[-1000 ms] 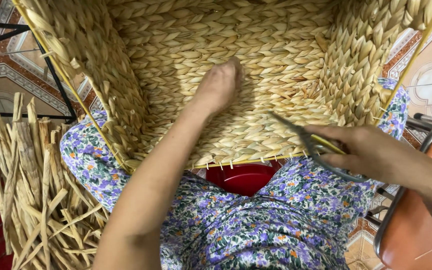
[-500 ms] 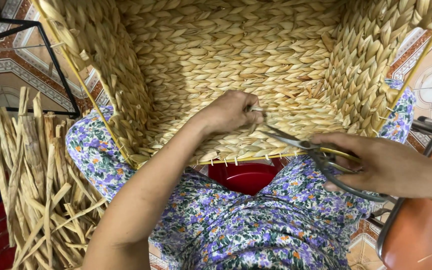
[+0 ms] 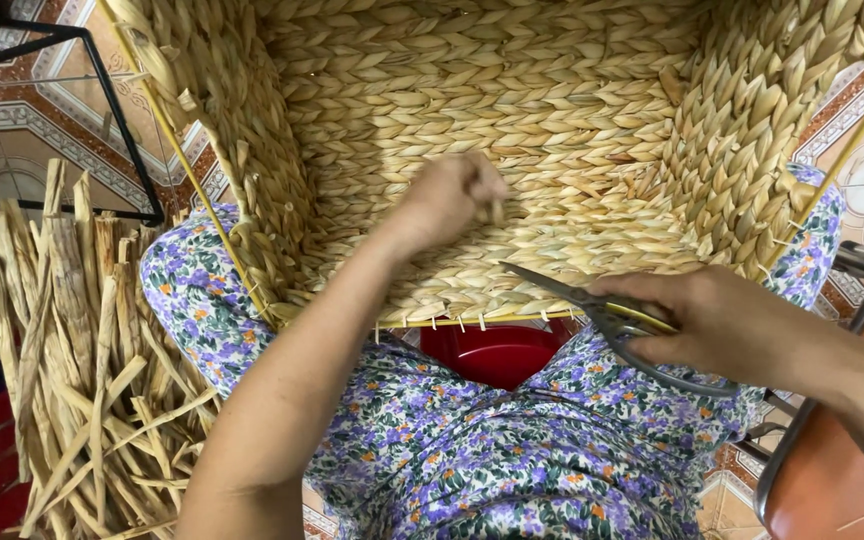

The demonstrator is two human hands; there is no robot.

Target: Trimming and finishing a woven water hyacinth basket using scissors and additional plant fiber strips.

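Observation:
A large woven straw basket rests open-side towards me on my lap, between my knees in floral-print cloth. My left hand is inside it, fingers pinched on a short straw end that sticks up from the weave. My right hand grips grey metal scissors at the basket's near right rim, blades together and pointing left towards the left hand, a short way from it.
A bundle of dried straw strips stands at my left. A black metal frame sits on the patterned tile floor behind it. A red stool shows under the basket. An orange chair is at the right edge.
My left hand went from lying flat on the basket's inner wall to pinching a straw end nearer me. The right hand with the scissors shifted slightly left and down.

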